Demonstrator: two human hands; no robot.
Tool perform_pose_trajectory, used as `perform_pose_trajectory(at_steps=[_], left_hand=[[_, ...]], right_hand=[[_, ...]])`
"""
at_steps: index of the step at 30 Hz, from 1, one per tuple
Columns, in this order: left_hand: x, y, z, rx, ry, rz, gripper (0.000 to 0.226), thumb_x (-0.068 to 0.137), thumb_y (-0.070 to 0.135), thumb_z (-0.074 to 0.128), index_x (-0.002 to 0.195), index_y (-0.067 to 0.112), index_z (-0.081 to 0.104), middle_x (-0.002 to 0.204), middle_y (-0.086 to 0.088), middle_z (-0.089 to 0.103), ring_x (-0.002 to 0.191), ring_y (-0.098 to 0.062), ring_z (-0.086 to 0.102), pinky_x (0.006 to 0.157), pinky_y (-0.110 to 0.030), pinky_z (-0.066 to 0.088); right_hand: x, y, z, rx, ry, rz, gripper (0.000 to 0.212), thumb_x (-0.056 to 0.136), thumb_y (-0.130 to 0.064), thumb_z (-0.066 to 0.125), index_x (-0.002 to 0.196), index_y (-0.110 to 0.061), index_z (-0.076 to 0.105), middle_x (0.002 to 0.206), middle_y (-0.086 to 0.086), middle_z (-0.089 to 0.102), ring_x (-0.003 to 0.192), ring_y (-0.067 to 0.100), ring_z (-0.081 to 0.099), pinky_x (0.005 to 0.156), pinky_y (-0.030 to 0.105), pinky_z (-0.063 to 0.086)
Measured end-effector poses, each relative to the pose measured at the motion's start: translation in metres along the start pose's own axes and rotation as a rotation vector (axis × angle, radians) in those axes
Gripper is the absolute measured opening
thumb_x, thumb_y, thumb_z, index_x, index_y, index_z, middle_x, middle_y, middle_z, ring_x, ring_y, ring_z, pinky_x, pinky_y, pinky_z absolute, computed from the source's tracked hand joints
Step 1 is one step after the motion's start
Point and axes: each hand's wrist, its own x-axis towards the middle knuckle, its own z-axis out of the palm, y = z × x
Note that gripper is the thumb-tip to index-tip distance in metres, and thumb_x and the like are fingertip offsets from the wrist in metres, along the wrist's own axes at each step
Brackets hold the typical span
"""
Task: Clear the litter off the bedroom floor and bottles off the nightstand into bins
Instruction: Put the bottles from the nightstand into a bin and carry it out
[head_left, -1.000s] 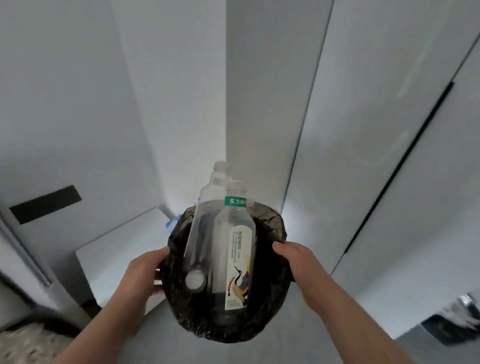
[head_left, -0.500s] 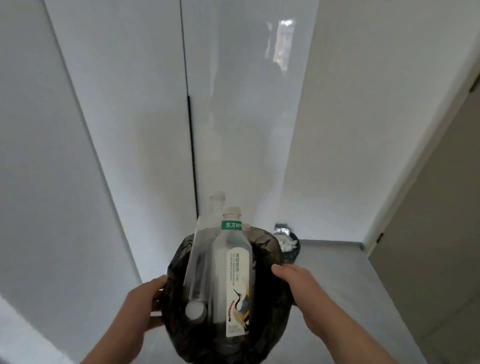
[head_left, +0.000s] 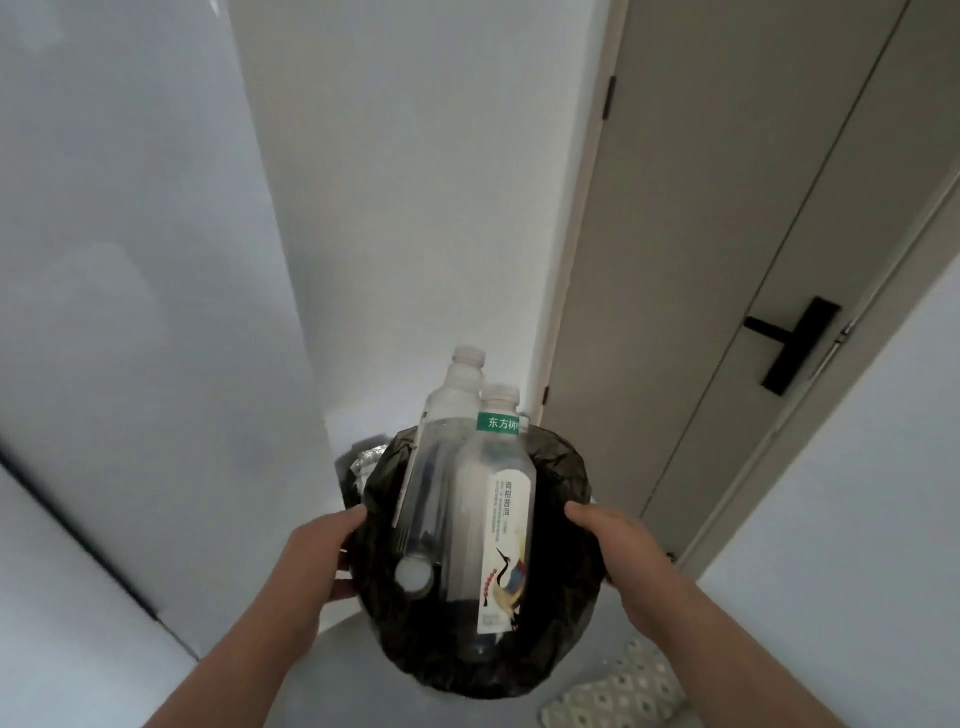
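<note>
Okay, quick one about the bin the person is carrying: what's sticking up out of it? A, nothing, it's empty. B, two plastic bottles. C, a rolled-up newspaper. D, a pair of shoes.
B: two clear plastic bottles, the plain bottle and the labelled bottle, poke above the rim of the black-lined bin, which the left hand and right hand hold by its sides.

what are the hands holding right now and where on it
Both hands hold the black-lined bin with bottles in it: the left hand grips its left side, the right hand its right side, near the rim.
</note>
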Motion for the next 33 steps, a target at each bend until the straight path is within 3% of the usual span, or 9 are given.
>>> perform_pose_trajectory(at_steps=[3, 9, 15, 19, 22, 28, 33], left_hand=[[0.038, 0.006, 0.053, 0.013, -0.034, -0.023, 0.025, 0.091, 0.025, 0.054, 0.088, 0.006, 0.071, 0.065, -0.003, 0.066, 0.062, -0.021, 0.058, 0.060, -0.033, 0.051], [0.099, 0.016, 0.145, 0.007, -0.015, -0.095, 0.030, 0.091, 0.023, 0.056, 0.102, -0.001, 0.068, 0.081, -0.013, 0.065, 0.070, -0.025, 0.058, 0.063, -0.029, 0.048], [0.155, 0.042, 0.189, 0.004, -0.006, -0.129, 0.027, 0.089, 0.025, 0.057, 0.100, 0.004, 0.071, 0.081, -0.011, 0.069, 0.072, -0.025, 0.062, 0.060, -0.029, 0.049], [0.202, 0.056, 0.204, -0.009, 0.000, -0.140, 0.026, 0.089, 0.026, 0.057, 0.095, 0.006, 0.071, 0.073, -0.006, 0.068, 0.066, -0.022, 0.062, 0.053, -0.026, 0.048], [0.244, 0.066, 0.212, -0.016, 0.005, -0.143, 0.022, 0.089, 0.025, 0.056, 0.086, 0.010, 0.072, 0.064, -0.003, 0.067, 0.057, -0.015, 0.062, 0.046, -0.023, 0.047], [0.349, 0.088, 0.216, -0.068, 0.052, -0.163, 0.014, 0.090, 0.021, 0.056, 0.086, 0.012, 0.066, 0.072, -0.006, 0.064, 0.068, -0.022, 0.057, 0.061, -0.028, 0.046], [0.430, 0.116, 0.214, -0.056, 0.069, -0.188, 0.014, 0.092, 0.018, 0.055, 0.087, 0.008, 0.064, 0.083, -0.013, 0.063, 0.077, -0.028, 0.058, 0.067, -0.032, 0.046]], right_hand=[[0.037, 0.002, -0.040, 0.039, 0.037, 0.005, 0.016, 0.087, -0.032, 0.063, 0.084, -0.021, 0.074, 0.079, -0.009, 0.076, 0.066, 0.004, 0.071, 0.062, 0.026, 0.045], [0.120, -0.013, -0.103, 0.068, 0.038, 0.064, 0.016, 0.086, -0.034, 0.064, 0.089, -0.023, 0.074, 0.082, -0.010, 0.076, 0.082, 0.010, 0.069, 0.064, 0.026, 0.046], [0.192, -0.044, -0.134, 0.071, -0.016, 0.104, 0.025, 0.088, -0.039, 0.061, 0.104, -0.023, 0.070, 0.103, -0.006, 0.072, 0.097, 0.016, 0.065, 0.070, 0.028, 0.046], [0.242, -0.065, -0.136, 0.041, -0.042, 0.079, 0.025, 0.089, -0.036, 0.059, 0.103, -0.019, 0.072, 0.100, -0.004, 0.075, 0.097, 0.017, 0.068, 0.077, 0.032, 0.049], [0.289, -0.078, -0.128, 0.034, -0.031, 0.079, 0.022, 0.089, -0.036, 0.060, 0.098, -0.021, 0.073, 0.094, -0.006, 0.076, 0.092, 0.015, 0.069, 0.072, 0.029, 0.048], [0.400, -0.109, -0.089, 0.007, -0.040, 0.109, 0.022, 0.086, -0.037, 0.061, 0.094, -0.020, 0.074, 0.090, -0.005, 0.076, 0.089, 0.017, 0.071, 0.074, 0.032, 0.050], [0.482, -0.140, -0.060, -0.012, -0.056, 0.125, 0.019, 0.088, -0.029, 0.060, 0.091, -0.016, 0.074, 0.085, -0.002, 0.077, 0.075, 0.013, 0.073, 0.067, 0.030, 0.048]])
